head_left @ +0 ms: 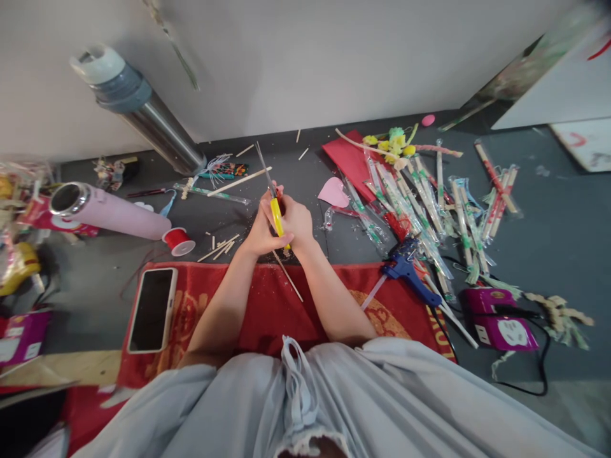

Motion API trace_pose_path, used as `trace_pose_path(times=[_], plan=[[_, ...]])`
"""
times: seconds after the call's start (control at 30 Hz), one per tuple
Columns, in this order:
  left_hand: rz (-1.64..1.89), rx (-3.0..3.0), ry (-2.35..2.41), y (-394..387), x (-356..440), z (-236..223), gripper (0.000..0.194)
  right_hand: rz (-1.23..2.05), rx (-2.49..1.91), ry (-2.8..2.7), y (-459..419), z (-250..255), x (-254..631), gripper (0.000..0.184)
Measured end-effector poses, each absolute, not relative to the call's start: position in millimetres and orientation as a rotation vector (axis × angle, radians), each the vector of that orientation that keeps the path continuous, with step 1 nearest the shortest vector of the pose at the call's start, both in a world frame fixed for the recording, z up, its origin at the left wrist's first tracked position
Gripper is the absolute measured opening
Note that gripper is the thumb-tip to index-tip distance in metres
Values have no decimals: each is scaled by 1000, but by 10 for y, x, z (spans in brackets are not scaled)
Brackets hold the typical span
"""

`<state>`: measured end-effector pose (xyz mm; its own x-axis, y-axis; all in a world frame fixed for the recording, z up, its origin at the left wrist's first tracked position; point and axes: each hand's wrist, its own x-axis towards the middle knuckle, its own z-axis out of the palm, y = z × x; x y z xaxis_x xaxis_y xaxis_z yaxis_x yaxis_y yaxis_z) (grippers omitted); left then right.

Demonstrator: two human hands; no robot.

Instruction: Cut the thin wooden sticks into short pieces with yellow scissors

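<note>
Head view, centre: left hand (259, 234) and right hand (298, 222) curl closed round yellow-handled scissors (276, 217); cutting would need steadiness.

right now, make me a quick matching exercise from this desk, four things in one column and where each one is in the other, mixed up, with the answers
Column 1
1. phone
2. glue gun
3. spool
4. yellow tool

Column 2
A. Held between the left hand and the right hand
B. Next to the base of the pink bottle
C. On the left end of the red towel
D. Near the right end of the towel

Right pairs: 1-C, 2-D, 3-B, 4-A
</note>
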<state>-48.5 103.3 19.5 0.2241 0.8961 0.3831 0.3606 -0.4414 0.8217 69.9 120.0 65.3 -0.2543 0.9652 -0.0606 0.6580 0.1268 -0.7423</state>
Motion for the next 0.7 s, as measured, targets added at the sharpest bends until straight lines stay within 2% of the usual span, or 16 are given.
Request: trace_pose_path(times=[0.07, 0.17, 0.23, 0.4, 0.47, 0.7], plan=[[1237, 1915, 1233, 1023, -487, 287, 101, 918, -1542, -1953, 1200, 649, 699, 49], [1448, 1771, 1567, 978, -493, 432, 69, 879, -1512, -1907, 1211, 614, 702, 50], [1531, 1765, 1771, 934, -511, 526, 59, 833, -1501, -1874, 1228, 574, 707, 52], [1642, 2174, 2012, 873, -598, 727, 24, 719, -1451, -1865, 1263, 490, 726, 56], [1656, 2222, 2037, 885, -639, 766, 17, 698, -1407, -1901, 1257, 489, 727, 56], [1633, 2146, 1988, 940, -782, 678, 11, 672, -1310, -2054, 1188, 557, 692, 51]])
